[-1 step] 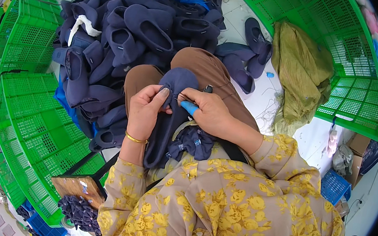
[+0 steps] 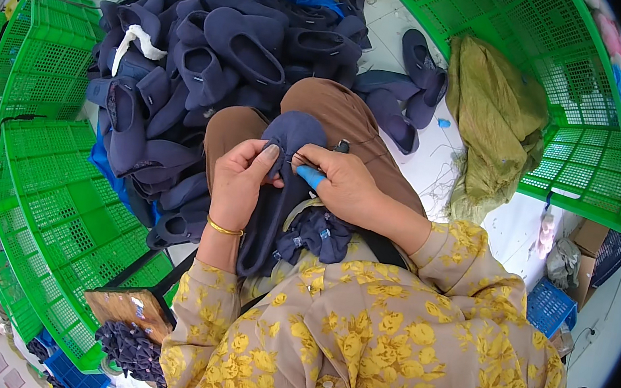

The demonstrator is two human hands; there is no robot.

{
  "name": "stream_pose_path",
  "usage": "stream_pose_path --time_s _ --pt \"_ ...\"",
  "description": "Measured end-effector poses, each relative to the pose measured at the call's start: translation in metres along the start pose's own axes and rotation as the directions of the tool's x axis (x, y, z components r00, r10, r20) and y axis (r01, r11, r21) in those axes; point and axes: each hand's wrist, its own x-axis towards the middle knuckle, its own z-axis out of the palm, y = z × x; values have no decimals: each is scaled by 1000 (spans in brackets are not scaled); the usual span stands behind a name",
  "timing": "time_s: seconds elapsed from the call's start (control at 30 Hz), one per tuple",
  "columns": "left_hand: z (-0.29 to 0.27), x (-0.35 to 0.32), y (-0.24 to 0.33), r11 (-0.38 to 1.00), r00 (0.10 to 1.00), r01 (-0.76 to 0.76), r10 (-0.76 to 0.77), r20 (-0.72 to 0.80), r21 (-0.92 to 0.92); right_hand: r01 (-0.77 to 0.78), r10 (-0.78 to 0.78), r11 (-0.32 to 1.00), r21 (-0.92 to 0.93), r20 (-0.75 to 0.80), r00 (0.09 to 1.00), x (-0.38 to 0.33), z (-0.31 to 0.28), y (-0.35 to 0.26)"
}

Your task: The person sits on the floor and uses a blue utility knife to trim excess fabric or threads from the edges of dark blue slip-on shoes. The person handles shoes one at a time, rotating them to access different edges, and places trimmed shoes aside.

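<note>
A dark blue cloth slipper (image 2: 266, 223) lies over my lap, toe away from me and its long opening toward me. My left hand (image 2: 239, 175), with a gold bangle at the wrist, pinches the slipper's upper between thumb and fingers. Against the same spot, my right hand (image 2: 345, 187) is closed, fingertips pressed together at the upper. Blue tape wraps one of its digits. A dark rounded end (image 2: 342, 146) sticks out beside that hand; what the fingertips hold is too small to name. Small dark blue fabric pieces (image 2: 325, 232) with light marks rest in my lap.
A big heap of dark blue slippers (image 2: 237, 38) lies beyond my knees, with several more on the floor to its right. Green plastic crates (image 2: 55, 212) stand left, another (image 2: 582, 146) at far right. An olive sack (image 2: 492, 109) slumps beside it. A wooden board (image 2: 128, 310) is near my left elbow.
</note>
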Motion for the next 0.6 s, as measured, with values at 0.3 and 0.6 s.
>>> stream_pose_path --time_s 0.3,0.6 --pt "-1 -2 3 995 997 81 -81 5 -66 -19 18 999 -45 -20 1000 -7 -2 -5" --pt "0 -1 1 983 995 104 -102 19 -149 -14 14 1000 -1 -110 994 -3 11 0"
